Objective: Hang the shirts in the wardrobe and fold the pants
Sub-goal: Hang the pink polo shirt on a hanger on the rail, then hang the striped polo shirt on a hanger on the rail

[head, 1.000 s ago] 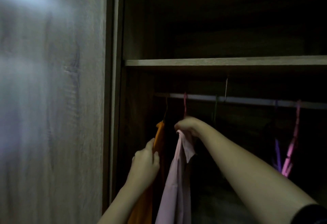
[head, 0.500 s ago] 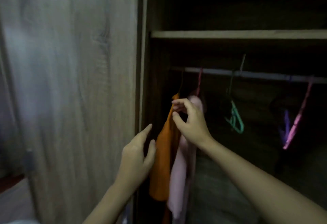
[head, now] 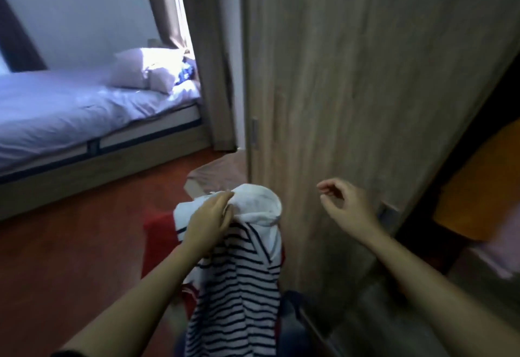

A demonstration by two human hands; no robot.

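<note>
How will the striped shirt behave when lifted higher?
Likely floppy: the striped shirt hangs limp in folds below the left hand. Probably light, since one grip holds it up. It may swing against the wardrobe door.

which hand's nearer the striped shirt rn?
Left. The left hand grips the striped shirt at its white top; the right hand hangs apart to its right, holding nothing.

A white fabric shirt (head: 239, 286) has thin dark navy horizontal stripes across its body and a plain white top, and it hangs in front of a solid red cloth-like item (head: 159, 232). The tall wooden wardrobe door (head: 351, 75) is grey-brown with pale vertical grain, the smooth floor (head: 70, 244) is reddish brown, and the rumpled bed sheet (head: 56, 108) and plump pillows (head: 135, 69) are pale lilac-white. At the right edge are a plain orange cloth garment (head: 478, 187) and a blurred pale pink cloth garment (head: 506, 244).
</note>
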